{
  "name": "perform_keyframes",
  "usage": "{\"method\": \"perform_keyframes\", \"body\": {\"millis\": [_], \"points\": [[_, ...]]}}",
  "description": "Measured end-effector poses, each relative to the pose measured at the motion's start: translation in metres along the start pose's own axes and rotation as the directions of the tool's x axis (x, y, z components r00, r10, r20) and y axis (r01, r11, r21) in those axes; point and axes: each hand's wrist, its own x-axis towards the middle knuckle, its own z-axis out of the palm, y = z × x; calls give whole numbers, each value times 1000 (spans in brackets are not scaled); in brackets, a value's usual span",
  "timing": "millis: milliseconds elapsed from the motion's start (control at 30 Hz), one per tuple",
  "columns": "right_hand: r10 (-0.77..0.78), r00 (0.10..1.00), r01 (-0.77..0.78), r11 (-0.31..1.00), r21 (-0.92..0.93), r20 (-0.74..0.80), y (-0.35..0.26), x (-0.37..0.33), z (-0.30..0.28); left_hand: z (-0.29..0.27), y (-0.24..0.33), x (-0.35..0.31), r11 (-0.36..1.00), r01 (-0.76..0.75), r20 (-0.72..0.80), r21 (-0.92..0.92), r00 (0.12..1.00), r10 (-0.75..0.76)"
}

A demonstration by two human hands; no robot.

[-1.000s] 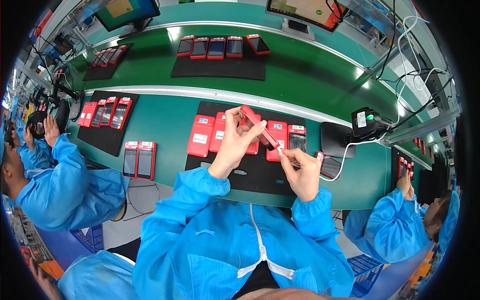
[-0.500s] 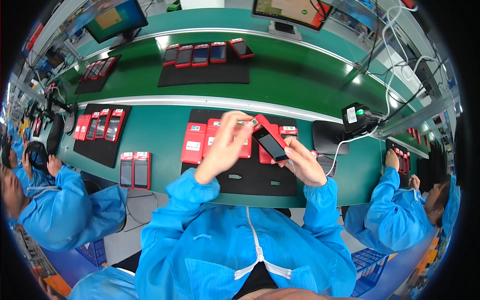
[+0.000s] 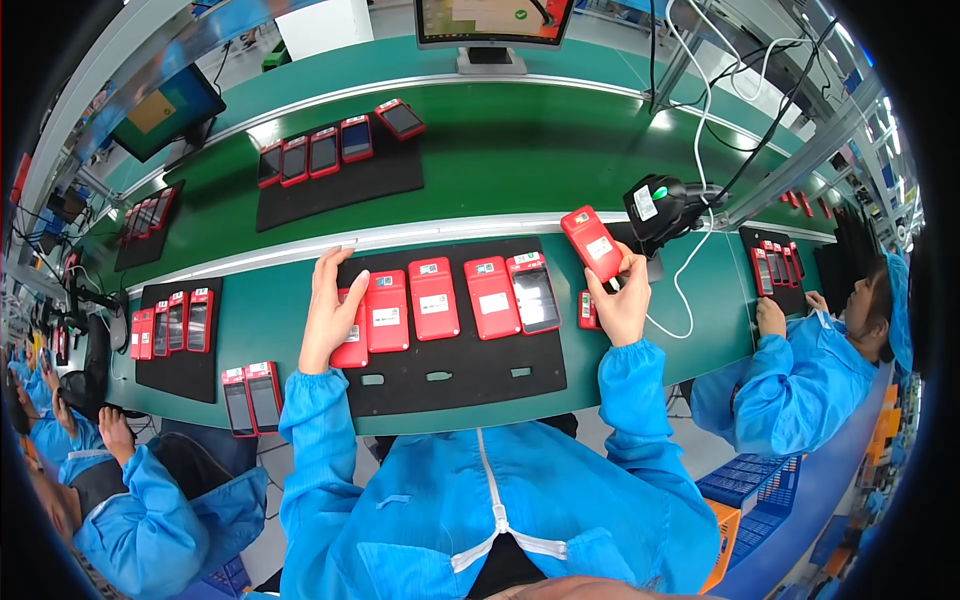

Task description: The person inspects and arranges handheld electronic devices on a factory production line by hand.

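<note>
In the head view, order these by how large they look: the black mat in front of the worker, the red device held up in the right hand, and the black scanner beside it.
1. Black mat, clearly largest.
2. and 3. Black scanner and red device in the right hand: these look much alike, and the raised device sits nearer the camera, so I would not rank them.

We see a long green bench with a pale rail running along its length. At its near edge a black mat carries a row of red handheld devices, another black mat lies toward the left end, and two more red devices sit on the bare green between them. Beyond the rail, a third black mat holds more devices, and a black scanner stands toward the right end.
</note>
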Motion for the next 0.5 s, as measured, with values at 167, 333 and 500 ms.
{"method": "perform_keyframes", "body": {"millis": [167,333,500], "points": [[-23,1000,23,994,-108,8,7,-4,0,0,5,0,999,17,-4,-27,1000,-17],[-76,997,75,995,-67,-8,5,-3,3,0,7,-1,997,44,5,-70,999,-44],[-74,997,74,997,-15,-17,1,-5,2,2,6,0,999,-38,-33,29,999,39]]}}
